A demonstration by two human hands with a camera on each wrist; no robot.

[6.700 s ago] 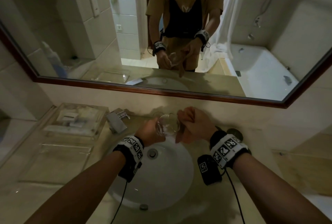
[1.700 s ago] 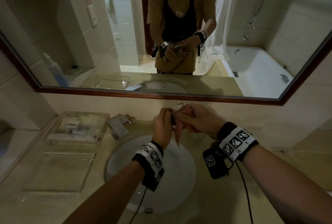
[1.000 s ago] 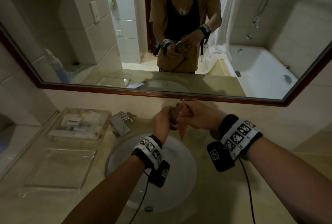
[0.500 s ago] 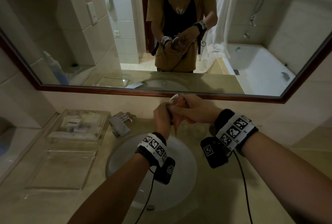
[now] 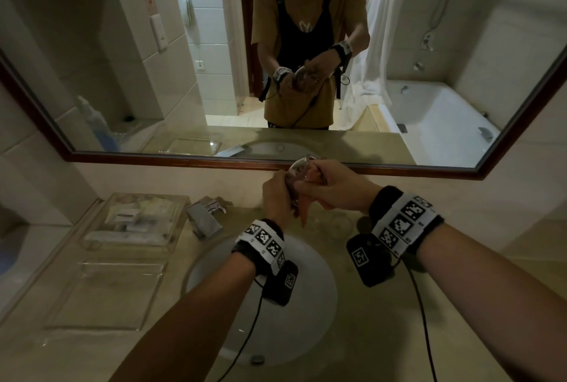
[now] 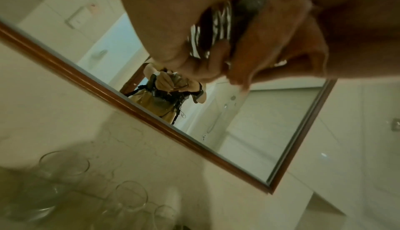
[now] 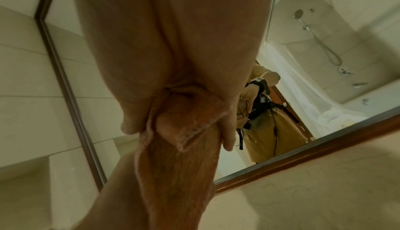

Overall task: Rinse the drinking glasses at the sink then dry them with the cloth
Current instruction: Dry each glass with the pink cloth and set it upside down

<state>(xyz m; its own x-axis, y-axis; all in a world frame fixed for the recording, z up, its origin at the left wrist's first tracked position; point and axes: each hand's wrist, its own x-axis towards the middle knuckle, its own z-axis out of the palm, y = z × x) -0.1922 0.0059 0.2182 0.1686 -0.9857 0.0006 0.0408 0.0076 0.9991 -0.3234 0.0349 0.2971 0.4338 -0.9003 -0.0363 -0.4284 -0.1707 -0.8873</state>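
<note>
Bare forearms; blk wristbands [image 5: 404,222] w/ white b&w marker tags, blk cam boxes [image 5: 366,259], cables.

A round sink [image 5: 214,262] is set into the counter [image 5: 383,335] at the near centre, with the tap [image 5: 204,217] at its far left edge and a mirror [image 5: 122,75] on the wall behind. To the left of the sink, one tray [image 5: 107,292] lies nearer and a second tray [image 5: 135,222] of small packets lies behind it. Above the sink's far edge, the left hand [image 5: 277,197] and right hand [image 5: 334,187] meet around a glass [image 5: 299,167] and a cloth [image 5: 305,213], while more glasses [image 6: 129,197] stand on the counter behind the sink, to the right.
</note>
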